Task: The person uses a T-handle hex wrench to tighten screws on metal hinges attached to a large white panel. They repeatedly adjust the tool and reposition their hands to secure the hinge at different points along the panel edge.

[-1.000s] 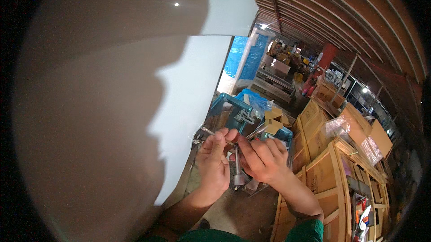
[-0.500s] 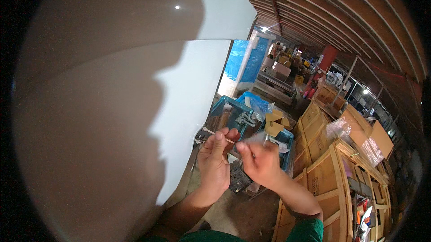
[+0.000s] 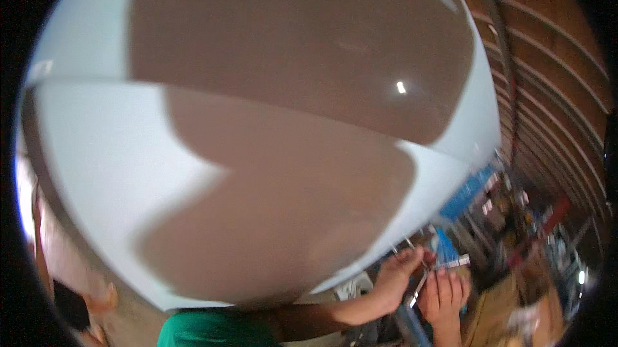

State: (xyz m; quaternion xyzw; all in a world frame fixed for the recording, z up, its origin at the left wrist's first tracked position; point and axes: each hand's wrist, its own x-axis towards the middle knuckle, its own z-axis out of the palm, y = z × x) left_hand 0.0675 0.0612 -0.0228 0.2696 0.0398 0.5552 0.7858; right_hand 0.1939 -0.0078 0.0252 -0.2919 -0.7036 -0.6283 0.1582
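Observation:
Down at the lower right, my left hand (image 3: 391,284) is closed in a pinch on a thin metal rod (image 3: 409,243), whose tip sticks up beside the panel's edge. My right hand (image 3: 444,297) is close to it, fingers bent over a shiny metal tool (image 3: 415,297). A pale strip (image 3: 456,261) juts out to the right above those fingers; whether it belongs to the tool I cannot tell. Motion blur hides the exact kind of both held things. A large glossy white panel (image 3: 444,173) with a seam across it fills most of the view, darkened by a broad shadow.
Cardboard boxes (image 3: 515,308) stand right of my right hand. Blue plastic sheeting (image 3: 465,196) hangs beyond the panel's right edge. Cluttered shelving and a ribbed roof (image 3: 541,44) lie farther right. Part of another person (image 3: 71,302) shows at the far left, beyond the panel.
My view has swung left, so the panel now fills the middle and my hands sit lower right. The right hand, blurred beside the rod before, now shows bent fingers over the metal tool.

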